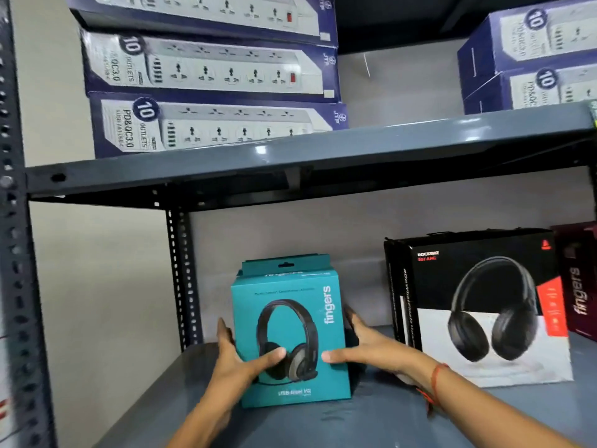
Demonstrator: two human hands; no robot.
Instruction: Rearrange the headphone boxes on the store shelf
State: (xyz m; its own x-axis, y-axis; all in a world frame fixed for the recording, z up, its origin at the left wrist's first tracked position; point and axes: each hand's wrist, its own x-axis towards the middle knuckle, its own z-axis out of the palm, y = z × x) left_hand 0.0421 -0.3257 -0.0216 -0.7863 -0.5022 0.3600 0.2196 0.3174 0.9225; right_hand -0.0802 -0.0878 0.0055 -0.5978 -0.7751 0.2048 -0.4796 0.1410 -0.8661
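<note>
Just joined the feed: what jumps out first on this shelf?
The teal headphone box stands upright centre-front on the lower shelf, gripped at its sides by the left hand and right hand. A black headphone box stands to its right. Blue power-strip boxes are stacked on the shelf above.

Right of the black headphone box (478, 305), a dark red box (578, 279) cut by the frame edge; behind the teal box (290, 337), fingers hidden.

Three headphone boxes (290, 331), five power-strip boxes (206, 67), two hands (235, 357).
</note>
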